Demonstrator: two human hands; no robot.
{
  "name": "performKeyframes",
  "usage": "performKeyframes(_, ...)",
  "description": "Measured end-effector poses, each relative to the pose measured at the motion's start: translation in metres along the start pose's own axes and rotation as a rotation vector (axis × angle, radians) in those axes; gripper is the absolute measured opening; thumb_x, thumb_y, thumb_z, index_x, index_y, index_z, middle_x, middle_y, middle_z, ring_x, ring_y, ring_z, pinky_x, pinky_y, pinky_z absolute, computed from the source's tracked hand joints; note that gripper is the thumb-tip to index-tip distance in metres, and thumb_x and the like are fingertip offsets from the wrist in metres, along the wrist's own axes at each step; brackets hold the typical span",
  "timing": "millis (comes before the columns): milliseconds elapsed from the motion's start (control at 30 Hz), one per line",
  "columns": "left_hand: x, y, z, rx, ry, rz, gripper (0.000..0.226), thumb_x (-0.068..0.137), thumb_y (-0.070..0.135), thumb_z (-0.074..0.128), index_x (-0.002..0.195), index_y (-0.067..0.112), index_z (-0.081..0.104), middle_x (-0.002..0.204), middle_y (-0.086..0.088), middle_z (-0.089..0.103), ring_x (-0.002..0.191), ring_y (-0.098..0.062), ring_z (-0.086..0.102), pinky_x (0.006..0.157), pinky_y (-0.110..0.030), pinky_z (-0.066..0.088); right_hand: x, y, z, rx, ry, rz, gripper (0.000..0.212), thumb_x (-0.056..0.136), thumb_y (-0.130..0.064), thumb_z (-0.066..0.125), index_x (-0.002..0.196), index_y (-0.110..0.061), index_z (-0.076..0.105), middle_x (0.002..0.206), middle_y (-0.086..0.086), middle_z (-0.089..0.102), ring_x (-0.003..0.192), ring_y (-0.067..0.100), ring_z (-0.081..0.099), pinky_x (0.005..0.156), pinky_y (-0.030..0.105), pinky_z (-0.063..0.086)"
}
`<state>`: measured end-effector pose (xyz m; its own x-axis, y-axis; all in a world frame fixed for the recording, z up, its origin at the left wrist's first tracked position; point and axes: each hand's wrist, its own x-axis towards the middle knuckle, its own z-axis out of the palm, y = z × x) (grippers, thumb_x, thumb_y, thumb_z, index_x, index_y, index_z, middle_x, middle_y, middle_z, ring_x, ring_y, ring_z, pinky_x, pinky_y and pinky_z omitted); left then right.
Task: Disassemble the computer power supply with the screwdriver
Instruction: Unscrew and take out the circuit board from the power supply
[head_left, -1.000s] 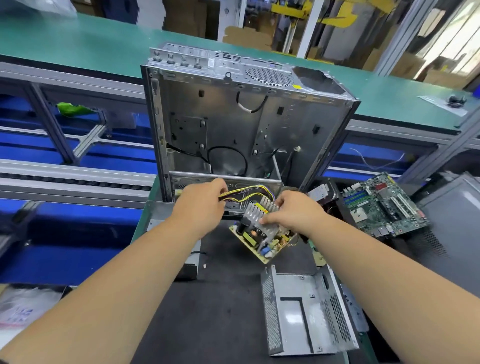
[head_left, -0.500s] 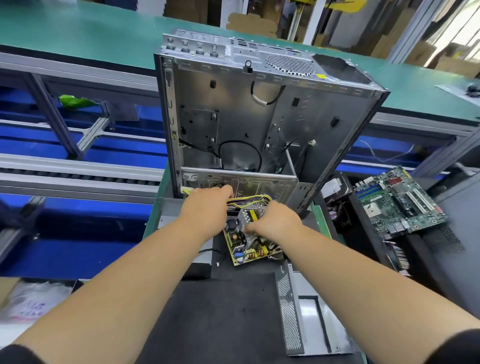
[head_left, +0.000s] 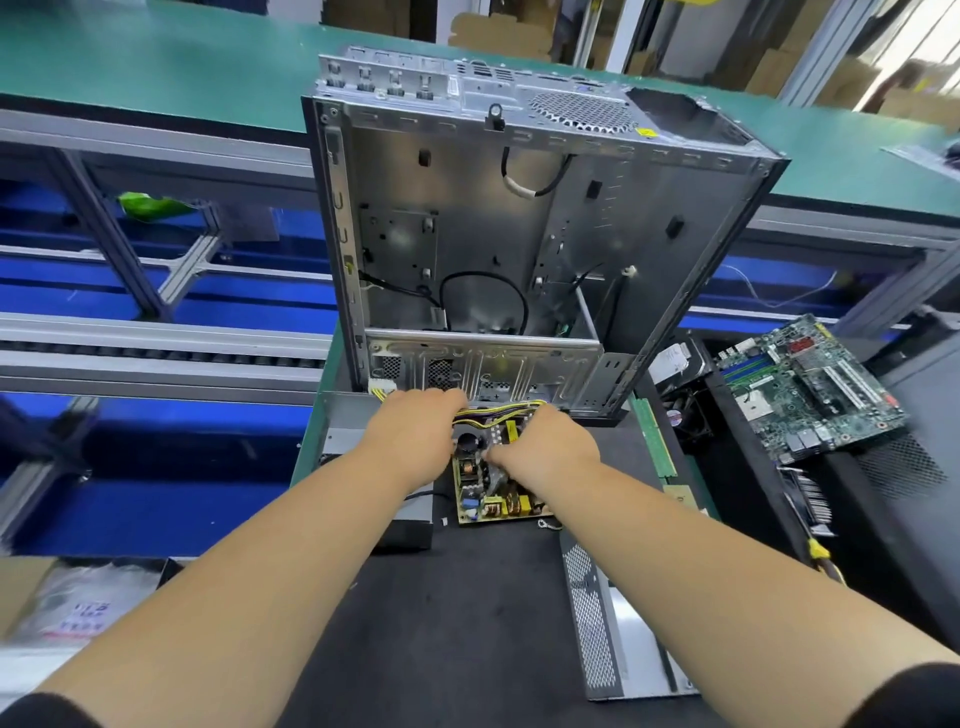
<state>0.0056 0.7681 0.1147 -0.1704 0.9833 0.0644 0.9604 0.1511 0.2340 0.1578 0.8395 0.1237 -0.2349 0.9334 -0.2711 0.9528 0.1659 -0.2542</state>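
The power supply board (head_left: 491, 488), already out of its metal shell, lies flat on the black mat (head_left: 457, 623) under both hands, its near edge with the yellow coils showing toward the person. Nearest of all, below and right of the grip, the perforated housing cover (head_left: 613, 634) lies on the mat, apart from the board. A small loose ring-terminal wire (head_left: 548, 525) sits just at the board's near right corner.

The right hand (head_left: 550, 447) is curled down onto the board's heatsink area, fingers clamped on it as far as can be seen. The left hand (head_left: 415, 441) reaches past the board's far left corner; its fingertips are hidden, so I cannot tell whether it pinches the yellow-and-black cable bundle (head_left: 498, 410) or only presses on it. No screwdriver is in sight.

The main risks, as I judge them:
- The cable bundle runs just beyond the grip toward the open computer case (head_left: 519, 234); if the white connector (head_left: 382, 387) left of the left hand snags, a pull could tear wires or drag the board across the mat.
- Fingers on bare components could meet a charged capacitor or sharp solder points.
- The case stands upright just behind the hands; a hard tug on a caught cable could tip it forward.
- A sideways sweep to the right could knock the motherboard (head_left: 810, 384), which lies well apart on the side.
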Motion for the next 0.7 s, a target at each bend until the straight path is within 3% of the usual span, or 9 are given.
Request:
performKeyframes(200, 0.000, 0.005, 0.008, 0.046, -0.091, 0.074, 0.050, 0.091, 0.013, 0.055, 0.139, 0.023, 0.046, 0.127, -0.004, 0.061, 0.117, -0.028, 0.054, 0.099, -0.039, 0.038, 0.004, 0.010, -0.006, -0.002, -0.017, 0.016, 0.064, 0.069, -0.065, 0.075, 0.099, -0.012, 0.055, 0.088, 0.001, 0.065, 0.071, 0.020, 0.062, 0.047, 0.026, 0.036)
performKeyframes(367, -0.005, 0.009, 0.011, 0.101, -0.101, 0.088, 0.063, 0.091, 0.022, 0.060, 0.148, 0.022, 0.034, 0.137, -0.004, 0.054, 0.124, -0.027, 0.050, 0.103, -0.040, 0.036, 0.003, 0.019, -0.015, -0.037, -0.096, -0.076, 0.061, 0.076, -0.070, 0.069, 0.078, -0.013, 0.045, 0.071, 0.000, 0.060, 0.064, 0.017, 0.057, 0.050, 0.029, 0.038)
performKeyframes(500, -0.014, 0.016, 0.006, 0.051, -0.065, 0.051, 0.062, 0.091, 0.024, 0.060, 0.148, 0.022, 0.035, 0.139, -0.003, 0.050, 0.128, -0.026, 0.046, 0.105, -0.039, 0.033, 0.004, 0.038, -0.038, 0.012, -0.195, -0.147, 0.056, 0.091, -0.061, 0.057, 0.068, -0.012, 0.048, 0.064, 0.003, 0.051, 0.064, 0.022, 0.051, 0.059, 0.033, 0.038)
performKeyframes(600, -0.023, 0.032, 0.007, -0.022, 0.049, 0.012, 0.050, 0.091, 0.025, 0.061, 0.139, 0.021, 0.045, 0.132, -0.001, 0.050, 0.124, -0.025, 0.045, 0.103, -0.039, 0.032, 0.003, 0.063, -0.047, 0.080, -0.117, -0.184, 0.038, 0.094, -0.048, 0.059, 0.086, -0.011, 0.063, 0.077, 0.000, 0.059, 0.079, 0.022, 0.057, 0.070, 0.032, 0.044)
performKeyframes(700, -0.033, 0.057, 0.015, -0.002, 0.059, 0.028, 0.031, 0.087, 0.032, 0.064, 0.113, 0.020, 0.052, 0.113, -0.002, 0.054, 0.109, -0.026, 0.051, 0.089, -0.039, 0.037, -0.003, 0.082, -0.041, 0.038, -0.204, -0.243, 0.025, 0.094, -0.032, 0.060, 0.089, -0.009, 0.068, 0.091, 0.009, 0.068, 0.084, 0.024, 0.059, 0.071, 0.031, 0.045)
